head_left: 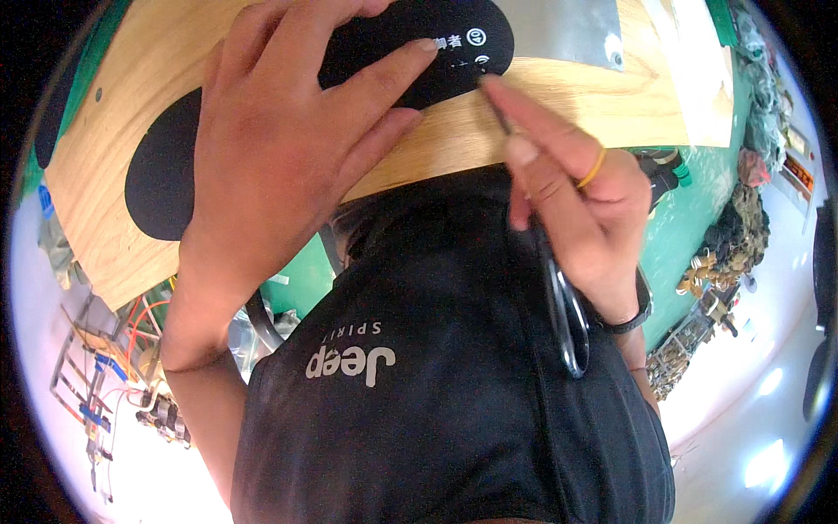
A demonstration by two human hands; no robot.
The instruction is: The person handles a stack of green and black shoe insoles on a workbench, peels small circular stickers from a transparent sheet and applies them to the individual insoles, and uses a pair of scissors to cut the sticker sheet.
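Note:
My left hand (271,131) lies flat with its fingers spread over a black insole-like piece (476,31) with white print on one rounded end. A second rounded black part (161,170) shows on the other side of that hand; I cannot tell whether it is the same piece, because the hand covers the middle. My right hand (576,196), a yellow ring on one finger, is closed round a slim dark tool with a long, glossy black looped handle (572,336). The tool's tip, beside my index fingertip, is at the printed end's near edge. Its exact kind is unclear.
Beneath the pieces is a wood-grain tabletop (96,201), its near edge close to my body. A grey sheet (567,31) lies at the far right. Metal frames and cables (96,393) stand at lower left, and piled bags and materials (738,236) lie right.

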